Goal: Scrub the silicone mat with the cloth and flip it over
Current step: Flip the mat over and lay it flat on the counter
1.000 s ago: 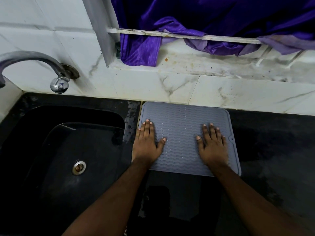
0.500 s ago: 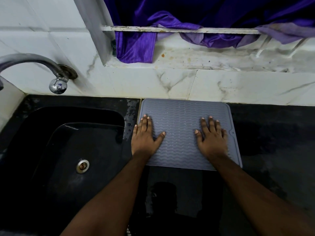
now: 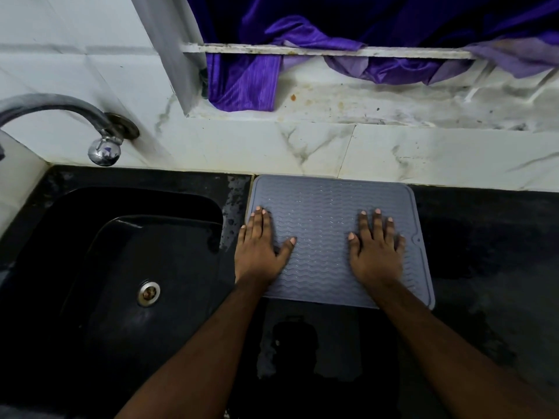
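The grey mat point(image 3: 326, 231) lies flat on the black counter point(image 3: 484, 252), its far edge against the tiled wall point(image 3: 302, 146). The left hand point(image 3: 260, 249) rests palm down on the mat's left part, fingers straight and held together, thumb spread out, its outer edge at the mat's left rim. The right hand point(image 3: 375, 252) lies palm down on the right part, fingers spread slightly apart; neither hand grips anything. A small tab juts from the mat's right edge. To the left sits a black sink point(image 3: 90, 267) with a metal drain point(image 3: 148, 293), a tap point(image 3: 75, 116) curving over it. On the far sill point(image 3: 363, 101), purple cloth point(image 3: 245, 86) hangs behind a white bar.
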### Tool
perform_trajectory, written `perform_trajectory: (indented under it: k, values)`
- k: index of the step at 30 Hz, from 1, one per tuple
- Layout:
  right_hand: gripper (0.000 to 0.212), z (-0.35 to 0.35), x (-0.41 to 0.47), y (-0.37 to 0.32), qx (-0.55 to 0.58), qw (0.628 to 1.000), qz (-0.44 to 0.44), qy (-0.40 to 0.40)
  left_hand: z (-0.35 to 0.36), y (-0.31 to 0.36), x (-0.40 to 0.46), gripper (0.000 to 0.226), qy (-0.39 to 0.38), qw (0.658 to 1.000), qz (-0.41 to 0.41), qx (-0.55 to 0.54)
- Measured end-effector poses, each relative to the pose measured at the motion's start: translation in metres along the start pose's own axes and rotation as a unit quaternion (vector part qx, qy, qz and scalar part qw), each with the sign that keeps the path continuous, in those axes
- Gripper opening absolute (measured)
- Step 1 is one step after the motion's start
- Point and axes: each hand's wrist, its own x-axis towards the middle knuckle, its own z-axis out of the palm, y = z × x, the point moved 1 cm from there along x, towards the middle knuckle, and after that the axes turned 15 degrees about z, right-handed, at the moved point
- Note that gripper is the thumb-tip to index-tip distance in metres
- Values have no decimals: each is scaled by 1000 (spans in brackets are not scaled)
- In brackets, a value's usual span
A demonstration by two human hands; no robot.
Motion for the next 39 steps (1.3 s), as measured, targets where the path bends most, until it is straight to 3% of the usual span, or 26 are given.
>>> perform_trajectory:
  k: [39]
  values:
    - [66,-10,1,4,-17,1000,-24,-1,-13,10,2,95,-13,1000,10,-5]
